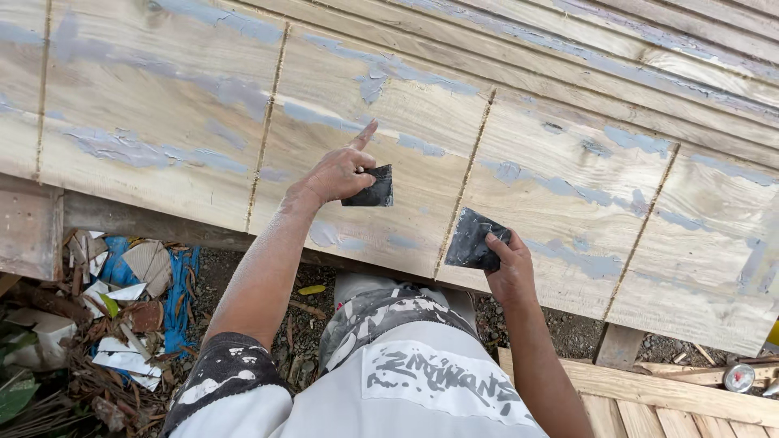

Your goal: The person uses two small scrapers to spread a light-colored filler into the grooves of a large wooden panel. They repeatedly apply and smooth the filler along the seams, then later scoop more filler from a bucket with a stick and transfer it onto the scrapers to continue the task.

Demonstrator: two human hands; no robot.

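Left hand pinches a small dark scraper, long edge upright, against the wooden panel. Right hand grips a larger scraper, tilted up-left.

Pale, matt wooden panel shows open grain, smeared with dull blue-grey filler. Both scrapers look dark, thin and matt, filler-crusted. Rough plank below.

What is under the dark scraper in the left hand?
The scraper in the left hand lies on the wooden panel. Grey filler streaks show around it; the wood beneath is covered.
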